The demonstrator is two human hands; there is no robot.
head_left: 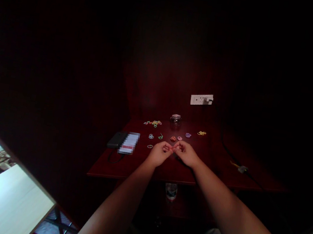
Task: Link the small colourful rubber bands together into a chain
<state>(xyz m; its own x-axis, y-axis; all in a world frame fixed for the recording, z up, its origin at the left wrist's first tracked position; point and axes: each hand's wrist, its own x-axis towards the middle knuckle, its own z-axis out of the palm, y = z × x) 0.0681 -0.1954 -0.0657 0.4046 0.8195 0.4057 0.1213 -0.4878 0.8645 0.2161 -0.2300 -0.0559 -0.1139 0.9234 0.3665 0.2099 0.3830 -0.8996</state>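
My left hand (160,153) and my right hand (186,153) meet low over the dark red table, fingertips pinched together. Between them is a small red-orange hair tie (173,149), mostly covered by the fingers. Just beyond the hands lie orange hair ties (173,138) and pink hair ties (179,138). Purple hair ties (188,135) and yellow hair ties (202,133) are farther right. To the left are green hair ties (160,136), light blue hair ties (151,136) and a pale ring (150,146). A mixed-colour pile of hair ties (155,123) lies at the back left.
A clear lidded jar (175,120) stands at the back of the table (136,169). At the left lie a phone with a lit screen (129,143) and a black case (117,139). A cable (228,154) runs down the right from a wall socket (201,99). Below sits a cup (171,191).
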